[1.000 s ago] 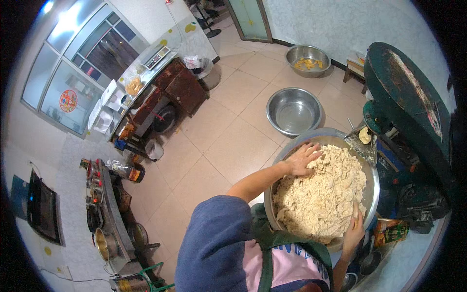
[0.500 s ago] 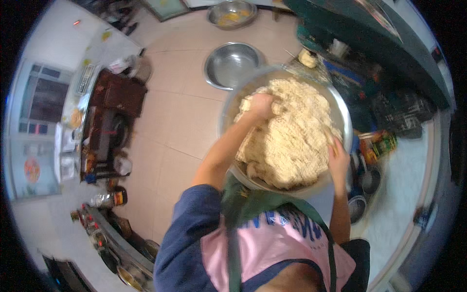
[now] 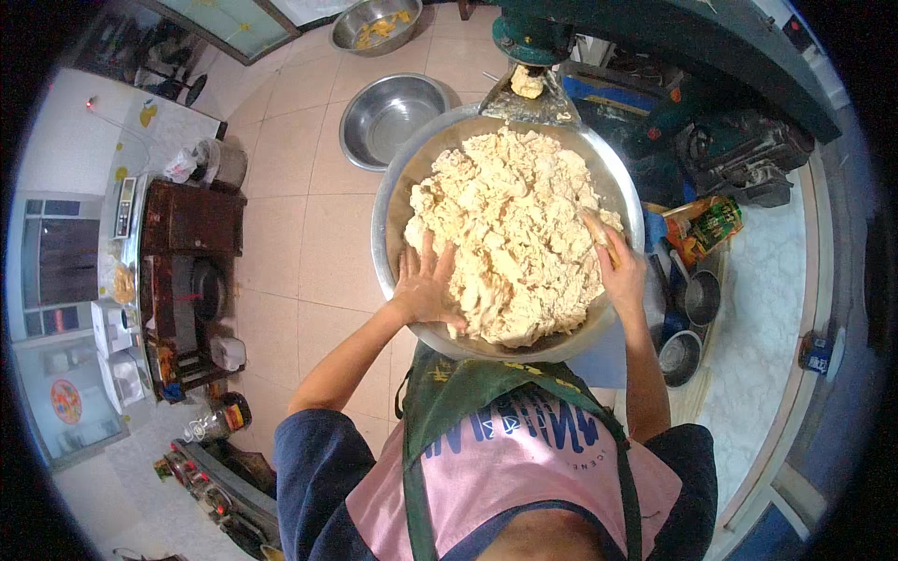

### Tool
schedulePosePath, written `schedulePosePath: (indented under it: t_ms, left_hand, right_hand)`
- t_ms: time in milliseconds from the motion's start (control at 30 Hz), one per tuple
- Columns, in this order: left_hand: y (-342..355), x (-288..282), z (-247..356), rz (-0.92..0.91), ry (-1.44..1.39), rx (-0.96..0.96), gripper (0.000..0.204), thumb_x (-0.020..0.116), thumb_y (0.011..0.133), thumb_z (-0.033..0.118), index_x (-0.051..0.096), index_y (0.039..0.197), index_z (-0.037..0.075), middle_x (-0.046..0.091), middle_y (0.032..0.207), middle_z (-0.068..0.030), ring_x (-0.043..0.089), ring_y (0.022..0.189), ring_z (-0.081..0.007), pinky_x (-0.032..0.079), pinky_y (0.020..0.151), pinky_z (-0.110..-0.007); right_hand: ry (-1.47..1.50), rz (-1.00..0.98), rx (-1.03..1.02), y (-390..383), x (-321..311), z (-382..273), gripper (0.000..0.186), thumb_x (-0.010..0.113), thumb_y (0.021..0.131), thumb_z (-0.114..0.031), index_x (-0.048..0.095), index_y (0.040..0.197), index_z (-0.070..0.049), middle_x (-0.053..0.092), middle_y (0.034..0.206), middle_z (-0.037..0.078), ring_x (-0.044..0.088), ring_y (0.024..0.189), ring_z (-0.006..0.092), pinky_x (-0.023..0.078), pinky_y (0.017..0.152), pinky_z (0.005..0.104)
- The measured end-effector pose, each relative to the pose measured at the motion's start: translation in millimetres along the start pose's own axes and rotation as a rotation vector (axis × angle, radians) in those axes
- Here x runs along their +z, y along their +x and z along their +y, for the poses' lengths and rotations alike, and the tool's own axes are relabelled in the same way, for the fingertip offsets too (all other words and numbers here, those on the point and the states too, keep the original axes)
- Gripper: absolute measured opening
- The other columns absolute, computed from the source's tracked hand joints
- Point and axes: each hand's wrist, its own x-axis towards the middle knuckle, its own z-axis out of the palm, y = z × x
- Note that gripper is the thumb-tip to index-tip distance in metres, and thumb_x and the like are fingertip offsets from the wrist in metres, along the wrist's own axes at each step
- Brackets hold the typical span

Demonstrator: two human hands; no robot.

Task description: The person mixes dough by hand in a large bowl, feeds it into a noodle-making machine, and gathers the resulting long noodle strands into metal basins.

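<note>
A wide steel bowl (image 3: 385,224) in front of me is heaped with pale, lumpy dough (image 3: 510,238). My left hand (image 3: 426,288) lies against the near left side of the dough, its fingers spread and nothing held. At the right side of the dough, my right hand (image 3: 625,276) is closed round a small tan piece (image 3: 599,232) that looks like a dough scraper. The far end of that piece meets the dough, and its full shape is partly hidden by my fingers.
Beyond the bowl hangs a green machine (image 3: 533,42) with dough stuck below its head. A steel basin (image 3: 393,122) stands on the tiled floor, and another basin (image 3: 374,28) with yellow pieces is farther off. Dark pans (image 3: 700,297) and an orange-green packet (image 3: 703,229) lie at right.
My left hand has come from the dough's upper left to its near left edge, its fingers spreading. My right hand stays at the right side. The whole view has shifted.
</note>
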Motion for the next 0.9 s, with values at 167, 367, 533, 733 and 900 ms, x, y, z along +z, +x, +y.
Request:
schedulePosePath:
  t_ms: [167, 367, 533, 733, 900]
  left_hand:
    - [27.0, 47.9, -8.2, 0.128, 0.044, -0.109, 0.094, 0.072, 0.063, 0.019, 0.022, 0.143, 0.013, 0.004, 0.146, -0.0326, 0.033, 0.118, -0.0588, 0.037, 0.098, -0.053]
    - [33.6, 21.7, -6.6, 0.309, -0.184, -0.103, 0.052, 0.068, 0.062, 0.011, 0.058, 0.113, 0.011, 0.045, 0.12, -0.0222, 0.059, 0.091, -0.0392, 0.051, 0.079, -0.044]
    - [-0.3, -22.0, 3.4, 0.456, -0.641, 0.049, 0.047, 0.076, 0.063, 0.021, 0.064, 0.107, 0.009, 0.063, 0.105, -0.0156, 0.061, 0.095, -0.0317, 0.05, 0.082, -0.039]
    - [13.1, -41.3, 51.5, 0.339, -0.422, 0.561, 0.09, 0.075, 0.068, 0.019, 0.022, 0.14, 0.014, 0.04, 0.124, -0.0213, 0.055, 0.101, -0.0342, 0.048, 0.086, -0.041]
    - [48.6, -48.8, 102.9, 0.003, 0.373, 0.415, 0.123, 0.068, 0.06, 0.071, -0.002, 0.148, 0.021, 0.03, 0.138, -0.0243, 0.035, 0.126, -0.0398, 0.039, 0.098, -0.05]
  right_hand:
    - [-0.055, -0.041, 0.016, -1.1, -1.5, -0.5, 0.036, 0.065, 0.084, -0.016, 0.058, 0.118, -0.01, 0.066, 0.09, 0.02, 0.065, 0.081, 0.0357, 0.051, 0.064, 0.0392]
    - [-0.036, -0.051, 0.1, 1.8, -4.9, -5.9, 0.036, 0.065, 0.084, -0.019, 0.058, 0.118, -0.009, 0.065, 0.098, 0.02, 0.065, 0.083, 0.0361, 0.052, 0.066, 0.0384]
    - [0.047, 0.001, 0.075, 1.2, -4.6, -4.5, 0.036, 0.064, 0.084, -0.019, 0.058, 0.118, -0.011, 0.065, 0.102, 0.019, 0.065, 0.084, 0.0351, 0.053, 0.069, 0.0384]
    - [-0.018, 0.056, 0.002, -0.1, -3.1, 0.0, 0.036, 0.065, 0.085, -0.023, 0.06, 0.118, -0.012, 0.066, 0.095, 0.019, 0.066, 0.084, 0.0331, 0.053, 0.068, 0.037]
    - [0.07, 0.025, 0.106, -1.8, -4.6, 0.6, 0.035, 0.066, 0.084, -0.024, 0.06, 0.116, -0.01, 0.066, 0.095, 0.02, 0.067, 0.082, 0.0328, 0.053, 0.068, 0.0372]
